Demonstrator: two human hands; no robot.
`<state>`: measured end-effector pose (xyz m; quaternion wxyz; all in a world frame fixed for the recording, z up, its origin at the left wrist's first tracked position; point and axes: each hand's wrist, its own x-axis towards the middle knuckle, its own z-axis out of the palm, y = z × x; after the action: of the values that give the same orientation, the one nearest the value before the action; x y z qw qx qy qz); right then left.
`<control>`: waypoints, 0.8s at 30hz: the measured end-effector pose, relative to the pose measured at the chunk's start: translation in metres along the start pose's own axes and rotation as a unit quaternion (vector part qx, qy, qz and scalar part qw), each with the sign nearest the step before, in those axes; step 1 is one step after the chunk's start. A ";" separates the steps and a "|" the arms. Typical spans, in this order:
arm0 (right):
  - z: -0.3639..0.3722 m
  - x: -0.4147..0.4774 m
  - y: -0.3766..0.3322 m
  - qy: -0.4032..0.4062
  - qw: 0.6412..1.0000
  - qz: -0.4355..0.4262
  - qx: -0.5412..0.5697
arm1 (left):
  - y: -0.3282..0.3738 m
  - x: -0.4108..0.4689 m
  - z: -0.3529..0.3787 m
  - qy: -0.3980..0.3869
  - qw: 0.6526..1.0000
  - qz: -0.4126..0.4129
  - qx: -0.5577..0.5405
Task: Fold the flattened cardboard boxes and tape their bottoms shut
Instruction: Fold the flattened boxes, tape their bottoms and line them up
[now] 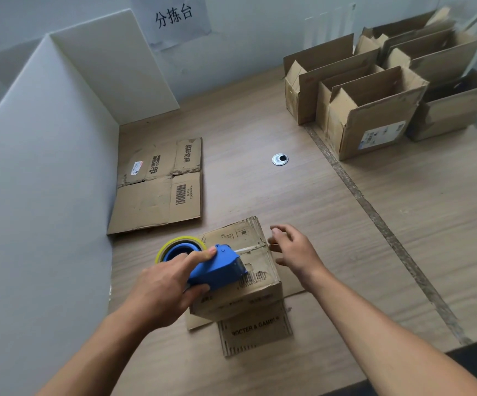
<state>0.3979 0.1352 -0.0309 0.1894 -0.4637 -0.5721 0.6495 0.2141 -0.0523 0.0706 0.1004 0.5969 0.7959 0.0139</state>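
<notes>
A folded cardboard box (256, 287) stands upside down near the table's front, its closed bottom flaps facing up. My left hand (163, 284) grips a blue tape dispenser (217, 267) with a yellow-rimmed roll, held on top of the box over the flap seam. A strip of clear tape runs from the dispenser toward the box's right edge. My right hand (296, 248) hovers at that right edge with relaxed fingers, holding nothing. A flattened cardboard box (157, 192) lies further back on the left.
Several folded open-topped boxes (374, 110) stand at the back right. A round metal cable hole (280, 159) sits mid-table. White partition panels (46, 167) wall the left side. A paper sign (174, 17) hangs on the back wall.
</notes>
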 end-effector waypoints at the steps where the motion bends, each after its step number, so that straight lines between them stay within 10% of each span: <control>1: 0.000 -0.002 -0.004 -0.035 0.999 -0.011 0.002 | 0.001 0.000 -0.001 -0.004 1.000 -0.004 0.006; 24: 0.006 -0.008 -0.030 -0.059 0.981 0.073 -0.171 | -0.081 0.046 -0.076 -0.253 0.949 0.005 -0.190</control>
<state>0.3885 0.1334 -0.0010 0.0252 -0.4910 -0.6495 0.5799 0.1115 -0.0249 0.1272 0.4099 0.5542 0.7243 0.0135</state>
